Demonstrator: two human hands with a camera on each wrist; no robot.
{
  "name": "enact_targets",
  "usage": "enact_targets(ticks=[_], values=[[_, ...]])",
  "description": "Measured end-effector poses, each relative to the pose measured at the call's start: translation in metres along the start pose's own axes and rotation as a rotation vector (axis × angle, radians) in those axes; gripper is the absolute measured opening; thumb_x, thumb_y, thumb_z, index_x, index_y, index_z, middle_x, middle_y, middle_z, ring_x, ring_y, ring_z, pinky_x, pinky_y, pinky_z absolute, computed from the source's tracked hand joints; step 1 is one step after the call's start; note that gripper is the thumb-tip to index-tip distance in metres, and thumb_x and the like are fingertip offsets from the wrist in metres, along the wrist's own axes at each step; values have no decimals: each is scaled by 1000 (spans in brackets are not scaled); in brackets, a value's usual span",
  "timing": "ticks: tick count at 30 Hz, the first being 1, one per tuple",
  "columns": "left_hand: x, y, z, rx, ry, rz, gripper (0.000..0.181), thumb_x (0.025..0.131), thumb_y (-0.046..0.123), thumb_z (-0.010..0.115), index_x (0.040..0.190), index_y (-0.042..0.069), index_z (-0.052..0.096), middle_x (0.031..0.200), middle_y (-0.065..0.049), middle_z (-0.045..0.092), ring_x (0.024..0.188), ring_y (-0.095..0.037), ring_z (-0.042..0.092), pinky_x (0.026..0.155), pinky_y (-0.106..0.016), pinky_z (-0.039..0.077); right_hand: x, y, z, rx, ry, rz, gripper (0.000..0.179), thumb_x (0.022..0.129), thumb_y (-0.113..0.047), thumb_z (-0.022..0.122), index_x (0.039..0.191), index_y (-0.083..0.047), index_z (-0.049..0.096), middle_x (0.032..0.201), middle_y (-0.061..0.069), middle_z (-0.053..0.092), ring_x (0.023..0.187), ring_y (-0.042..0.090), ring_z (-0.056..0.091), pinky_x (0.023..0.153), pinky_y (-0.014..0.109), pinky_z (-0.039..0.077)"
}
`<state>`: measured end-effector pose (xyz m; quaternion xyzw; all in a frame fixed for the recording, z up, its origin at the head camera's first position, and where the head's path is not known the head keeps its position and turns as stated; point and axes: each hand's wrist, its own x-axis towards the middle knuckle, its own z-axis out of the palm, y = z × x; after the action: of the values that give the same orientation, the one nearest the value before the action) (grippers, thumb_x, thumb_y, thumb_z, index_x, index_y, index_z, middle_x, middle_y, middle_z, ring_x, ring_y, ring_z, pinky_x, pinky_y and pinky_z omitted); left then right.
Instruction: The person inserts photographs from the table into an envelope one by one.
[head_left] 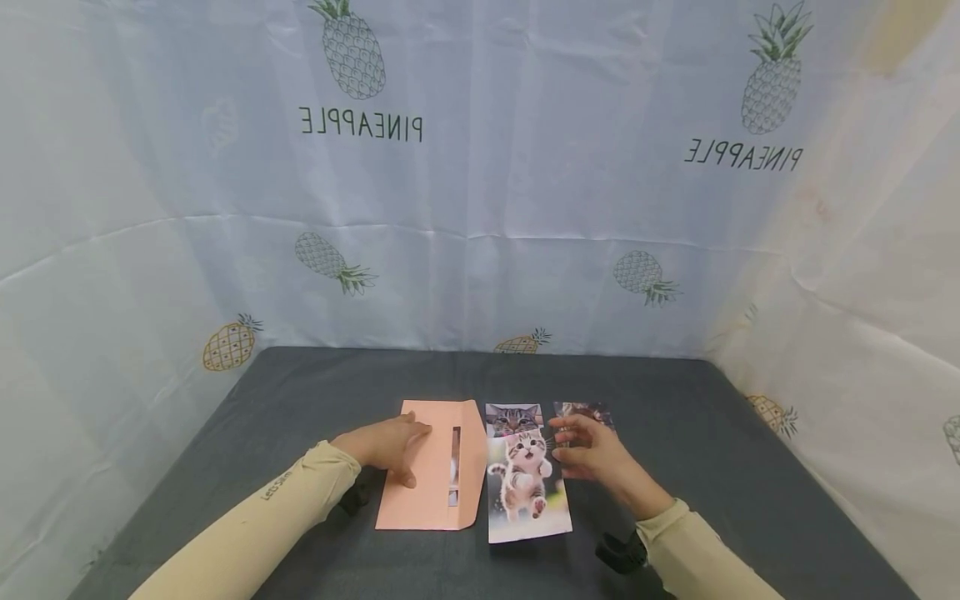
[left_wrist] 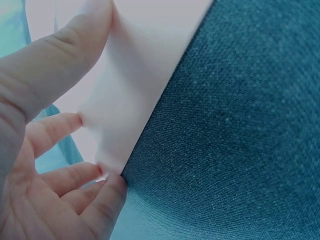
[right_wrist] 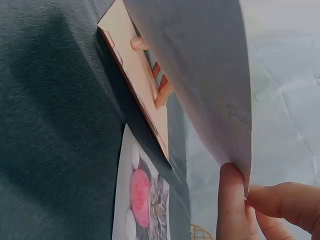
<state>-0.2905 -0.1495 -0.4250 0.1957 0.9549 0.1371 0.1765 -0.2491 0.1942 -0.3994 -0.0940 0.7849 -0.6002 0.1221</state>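
Sleeves: pale yellow fabric sleeves [head_left: 247, 521], the left with small dark lettering, "Lets" legible, the rest less clear.

Left hand [head_left: 388, 446]: fingers spread, laid on a peach paper envelope [head_left: 412, 504]; the left wrist view adds its fingertips meeting the paper close to its edge.

Right hand [head_left: 596, 458]: thumb and finger pinching the edge of a glossy rectangular kitten photo print [head_left: 525, 492], held tilted right of the envelope. The head view gives its tabby kitten; only the right wrist view gives its pale back, with faint lettering too weak to read.

Envelope: pointed flap to the right, narrow upright window; image portions show through.

Further prints: a tabby-face photo print [head_left: 513, 417], partly covered by the kitten print; a dark cat photo print [head_left: 588, 410], partly behind the right hand.

Support: dark grey cloth-covered surface [head_left: 322, 558].

Backdrop: white fabric curtain [head_left: 517, 167], pineapple drawings, "PINEAPPLE" twice in mirrored letters.
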Motion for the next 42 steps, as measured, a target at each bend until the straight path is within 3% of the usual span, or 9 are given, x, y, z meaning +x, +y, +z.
enact_targets(ticks=[23, 35, 42], values=[[2, 0, 0, 23, 6, -6, 88, 69, 25, 88, 144, 10, 44, 156, -21, 29, 145, -34, 27, 111, -50, 33, 46, 6, 27, 28, 95, 15, 43, 89, 5, 63, 131, 5, 53, 115, 23, 56, 87, 18, 62, 76, 45, 58], [0, 1, -2, 19, -3, 10, 88, 70, 25, 87, 145, 8, 44, 156, -21, 29, 145, -35, 26, 111, -51, 32, 65, 9, 40, 18, 129, 18, 45, 84, 10, 64, 128, 7, 54, 102, 16, 58, 70, 14, 59, 60, 31, 57], [2, 0, 0, 20, -1, 15, 88, 70, 25, 87, 145, 8, 44, 155, -21, 29, 145, -35, 26, 112, -51, 31, 64, 1, 46, 7, 153, 33, 44, 83, 12, 63, 127, 9, 54, 99, 18, 58, 71, 15, 58, 61, 35, 57]])
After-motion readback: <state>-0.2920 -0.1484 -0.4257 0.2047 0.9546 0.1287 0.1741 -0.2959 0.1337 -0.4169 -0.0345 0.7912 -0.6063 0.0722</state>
